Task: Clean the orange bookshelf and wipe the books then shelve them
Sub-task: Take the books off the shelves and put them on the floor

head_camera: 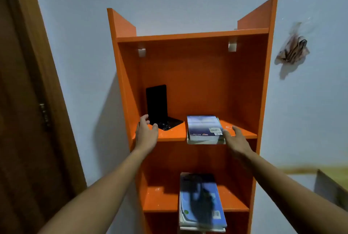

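The orange bookshelf [195,75] stands against a pale wall. On its upper shelf a black bookend [157,105] stands at the left and a small stack of blue-covered books [204,128] lies flat at the right, overhanging the front edge. My left hand [146,132] reaches toward the foot of the bookend, fingers loosely spread and holding nothing. Just right of the book stack is my right hand [234,138], fingers straight, close to or touching the stack's edge. On the lower shelf lies another stack of blue books [201,201], also overhanging.
A brown wooden door [28,111] with a hinge is at the left. A clear plastic bag with something dark inside [292,49] hangs on the wall right of the bookshelf. A grey box edge [329,186] shows at lower right.
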Demonstrator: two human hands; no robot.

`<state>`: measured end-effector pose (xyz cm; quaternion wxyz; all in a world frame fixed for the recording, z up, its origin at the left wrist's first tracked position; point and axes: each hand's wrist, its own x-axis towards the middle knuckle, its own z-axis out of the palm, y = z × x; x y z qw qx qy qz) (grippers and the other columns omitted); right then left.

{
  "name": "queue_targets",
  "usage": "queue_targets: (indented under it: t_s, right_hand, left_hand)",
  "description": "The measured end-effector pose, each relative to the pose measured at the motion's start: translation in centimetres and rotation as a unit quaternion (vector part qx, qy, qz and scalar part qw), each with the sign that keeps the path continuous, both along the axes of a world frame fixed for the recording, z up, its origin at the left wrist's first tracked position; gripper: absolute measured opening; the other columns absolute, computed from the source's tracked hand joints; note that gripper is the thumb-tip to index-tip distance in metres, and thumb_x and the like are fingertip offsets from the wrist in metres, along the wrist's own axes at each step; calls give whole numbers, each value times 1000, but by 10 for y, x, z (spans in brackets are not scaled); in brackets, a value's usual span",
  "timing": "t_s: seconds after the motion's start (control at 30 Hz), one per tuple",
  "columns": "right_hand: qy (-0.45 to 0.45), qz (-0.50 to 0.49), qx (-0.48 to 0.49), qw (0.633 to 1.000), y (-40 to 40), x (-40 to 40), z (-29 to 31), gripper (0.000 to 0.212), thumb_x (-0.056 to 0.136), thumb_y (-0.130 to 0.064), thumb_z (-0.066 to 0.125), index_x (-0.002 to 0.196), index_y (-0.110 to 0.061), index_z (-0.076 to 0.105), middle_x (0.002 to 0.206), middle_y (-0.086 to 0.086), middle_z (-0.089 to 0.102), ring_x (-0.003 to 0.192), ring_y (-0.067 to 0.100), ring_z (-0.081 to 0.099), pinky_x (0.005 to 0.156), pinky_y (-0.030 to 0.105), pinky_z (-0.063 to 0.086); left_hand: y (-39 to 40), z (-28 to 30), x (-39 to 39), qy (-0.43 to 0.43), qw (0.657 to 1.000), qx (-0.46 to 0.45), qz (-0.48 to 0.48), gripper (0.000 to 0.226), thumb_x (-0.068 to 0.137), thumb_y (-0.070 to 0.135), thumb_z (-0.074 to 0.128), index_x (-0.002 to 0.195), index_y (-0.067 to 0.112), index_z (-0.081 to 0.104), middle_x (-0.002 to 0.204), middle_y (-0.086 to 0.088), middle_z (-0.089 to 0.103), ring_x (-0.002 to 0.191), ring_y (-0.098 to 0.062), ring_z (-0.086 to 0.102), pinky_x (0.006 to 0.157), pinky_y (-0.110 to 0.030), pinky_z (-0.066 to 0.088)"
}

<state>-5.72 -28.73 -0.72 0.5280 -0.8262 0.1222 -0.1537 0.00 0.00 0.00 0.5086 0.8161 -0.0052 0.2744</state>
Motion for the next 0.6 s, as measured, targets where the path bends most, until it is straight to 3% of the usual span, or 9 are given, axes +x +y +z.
queue_targets:
  t_s: [0.1, 0.23, 0.33, 0.4, 0.47, 0.6]
  right_hand:
    - [33, 13, 59, 998, 1, 17, -4, 67, 98, -55, 43, 156, -31, 17, 145, 17, 47, 106, 37, 60, 82, 44, 55]
    - [44, 25, 119, 992, 5, 33, -1, 66, 99, -46, 50, 154, -26, 19, 119, 14, 59, 68, 29, 59, 59, 29, 44]
    - [20, 17, 143, 989, 8, 43, 0, 71, 95, -37, 62, 152, -19, 24, 115, 18, 59, 63, 26, 55, 57, 30, 43]
    - [6, 2, 147, 989, 9, 48, -3, 73, 92, -35, 67, 149, -16, 26, 108, 20, 58, 62, 23, 53, 54, 29, 41]
    - [-11, 3, 163, 987, 9, 48, -7, 72, 91, -33, 70, 146, -16, 27, 91, 16, 58, 60, 20, 50, 52, 28, 38]
    - [-48, 4, 183, 982, 14, 39, -15, 64, 88, -33, 73, 137, -19, 35, 87, 4, 58, 65, 13, 54, 55, 27, 40]
  left_hand:
    - [-1, 6, 27, 23, 1000, -12, 3, 59, 99, 19, 56, 151, 13, 30, 151, -13, 41, 138, -30, 41, 112, -41, 36]
    - [0, 12, 68, 59, 998, -22, 10, 71, 99, 20, 57, 157, 15, 17, 161, -16, 25, 147, -34, 28, 120, -45, 28]
    - [-2, 20, 97, 67, 997, -32, 30, 74, 99, 16, 58, 158, 11, 13, 160, -20, 24, 148, -36, 25, 121, -44, 24]
    - [-4, 24, 113, 72, 996, -47, 35, 66, 98, 12, 58, 154, 8, 22, 155, -20, 35, 143, -36, 34, 117, -43, 33]
    - [-4, 26, 127, 73, 994, -61, 49, 46, 98, 9, 56, 142, 6, 42, 140, -18, 52, 128, -35, 52, 99, -35, 46]
    - [-4, 26, 135, 41, 994, -59, 87, 36, 99, 7, 50, 133, 12, 61, 123, -13, 64, 106, -31, 62, 83, -34, 51]
